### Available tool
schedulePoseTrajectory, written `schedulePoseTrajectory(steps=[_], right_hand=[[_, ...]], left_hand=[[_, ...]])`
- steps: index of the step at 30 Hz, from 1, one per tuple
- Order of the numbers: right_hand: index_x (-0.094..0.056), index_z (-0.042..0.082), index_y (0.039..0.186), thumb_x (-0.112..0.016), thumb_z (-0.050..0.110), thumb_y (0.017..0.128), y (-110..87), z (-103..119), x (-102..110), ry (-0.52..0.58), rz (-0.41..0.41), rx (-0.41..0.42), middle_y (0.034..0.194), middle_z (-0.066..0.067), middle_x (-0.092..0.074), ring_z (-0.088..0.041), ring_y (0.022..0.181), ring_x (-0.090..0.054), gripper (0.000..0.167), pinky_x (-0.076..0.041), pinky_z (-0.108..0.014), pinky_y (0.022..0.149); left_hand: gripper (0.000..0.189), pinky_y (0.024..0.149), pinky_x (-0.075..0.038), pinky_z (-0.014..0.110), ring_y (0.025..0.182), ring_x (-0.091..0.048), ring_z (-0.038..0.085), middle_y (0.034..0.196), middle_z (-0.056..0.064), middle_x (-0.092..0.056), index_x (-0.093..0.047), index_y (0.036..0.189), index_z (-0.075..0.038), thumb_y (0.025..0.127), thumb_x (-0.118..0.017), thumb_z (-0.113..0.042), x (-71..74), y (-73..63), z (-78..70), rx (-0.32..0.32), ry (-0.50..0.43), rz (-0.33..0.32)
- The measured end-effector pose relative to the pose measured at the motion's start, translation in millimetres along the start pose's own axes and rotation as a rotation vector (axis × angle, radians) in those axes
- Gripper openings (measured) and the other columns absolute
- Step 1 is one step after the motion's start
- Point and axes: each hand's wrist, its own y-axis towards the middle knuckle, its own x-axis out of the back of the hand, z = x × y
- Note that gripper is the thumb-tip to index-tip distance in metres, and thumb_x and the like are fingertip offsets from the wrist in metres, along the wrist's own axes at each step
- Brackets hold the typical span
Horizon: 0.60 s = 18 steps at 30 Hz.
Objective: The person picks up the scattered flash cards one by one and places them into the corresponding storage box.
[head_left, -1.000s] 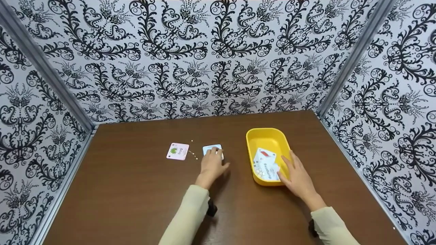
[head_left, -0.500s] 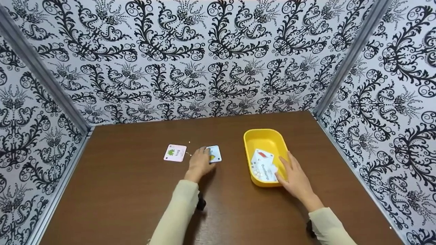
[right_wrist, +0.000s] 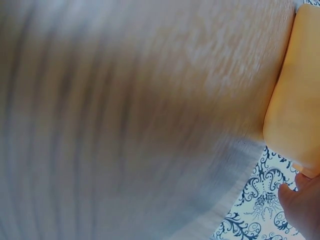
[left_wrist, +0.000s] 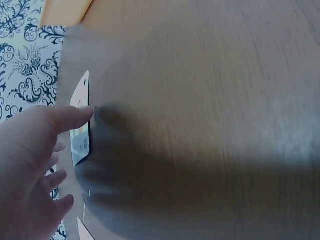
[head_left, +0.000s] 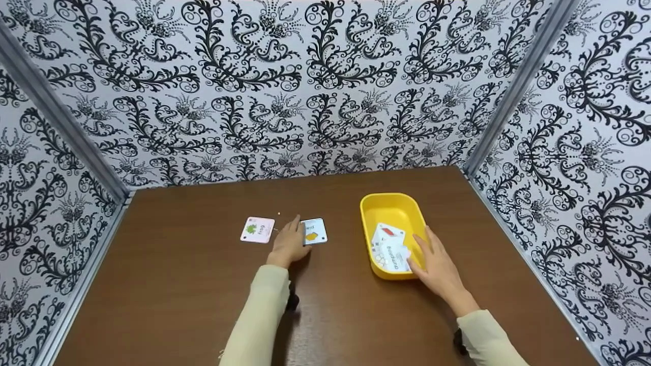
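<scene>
The person's left hand (head_left: 288,243) lay on the brown wood-grain table (head_left: 178,284), fingers straight and loosely spread, fingertips touching the left edge of a small square white card printed with a yellow-orange picture (head_left: 314,231). That card lay flat just to the right of the fingers, so the hand covered only its near-left margin; the left wrist view showed the same contact, with the thumb (left_wrist: 75,117) resting against the card's edge (left_wrist: 81,135) and nothing pinched. A second small square card, pale pink with a green frog picture (head_left: 258,229), lay flat just beyond the hand's left side, near but apart from the fingers. The right hand (head_left: 436,263) was well apart from both loose cards, at the near-right corner of a shallow yellow plastic rectangular tray (head_left: 391,203), whose long axis ran away from the person. Its fingers were extended and relaxed over the rim, tips at or just beside the stack of white picture cards (head_left: 390,249) inside; whether they actually touched the stack could not be told. The left hand was plainly the nearer to both table cards.
</scene>
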Motion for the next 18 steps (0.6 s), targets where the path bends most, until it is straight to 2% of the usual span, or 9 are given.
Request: schedulePoseTrajectory(steps=[8, 13, 18], right_hand=[[-0.048, 0.006, 0.146, -0.065, 0.032, 0.092, 0.1, -0.5, -1.2, -0.005, -0.002, -0.007, 0.162, -0.023, -0.024, -0.042, 0.145, -0.031, 0.062, -0.035, -0.061, 0.114], [-0.048, 0.006, 0.146, -0.066, 0.032, 0.092, 0.4, -0.7, -1.0, -0.002, -0.006, -0.01, 0.163, -0.023, -0.023, -0.042, 0.145, -0.031, 0.063, -0.034, -0.061, 0.114], [-0.047, 0.006, 0.146, -0.065, 0.033, 0.092, 0.3, -0.8, -1.2, -0.005, -0.003, -0.011, 0.163, -0.023, -0.023, -0.043, 0.145, -0.031, 0.063, -0.034, -0.061, 0.115]], left_hand=[[0.069, 0.119, -0.034, 0.048, 0.142, -0.041, 0.039, 0.155, 0.02, -0.04, -0.05, 0.14, 0.005, 0.087, -0.073, -0.032, 1.1, -0.5, 0.6, -0.005, 0.069, 0.011], [0.064, 0.113, -0.04, 0.048, 0.13, -0.051, 0.038, 0.137, 0.021, -0.057, -0.055, 0.129, 0.006, 0.082, -0.079, -0.029, 1.0, 1.7, 0.5, -0.004, 0.077, -0.043], [0.058, 0.106, -0.045, 0.047, 0.118, -0.058, 0.036, 0.121, 0.018, -0.061, -0.059, 0.119, 0.004, 0.078, -0.083, -0.029, 1.8, 0.5, -0.2, -0.003, 0.095, -0.079]])
